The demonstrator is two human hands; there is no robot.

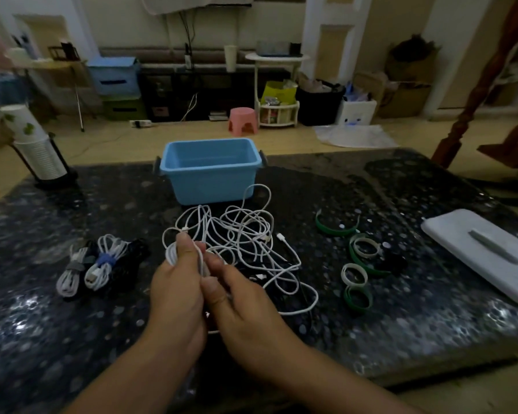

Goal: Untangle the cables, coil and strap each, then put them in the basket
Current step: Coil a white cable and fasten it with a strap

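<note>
Strapped bundles [97, 264] lie at the bench's left. The left hand [177, 289] grips a small white coil [171, 255] — the right hand [245, 306] pinches its strand beside it; the tangle [245, 234] trails up-right, toward the basket [211, 171].

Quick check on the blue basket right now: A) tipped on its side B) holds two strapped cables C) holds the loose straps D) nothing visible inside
D: the blue basket stands upright and its visible interior shows nothing inside; the strapped cable bundles lie on the table to its left, the loose straps to its right, and both hands, left hand and right hand, are working the white cable tangle.
</note>
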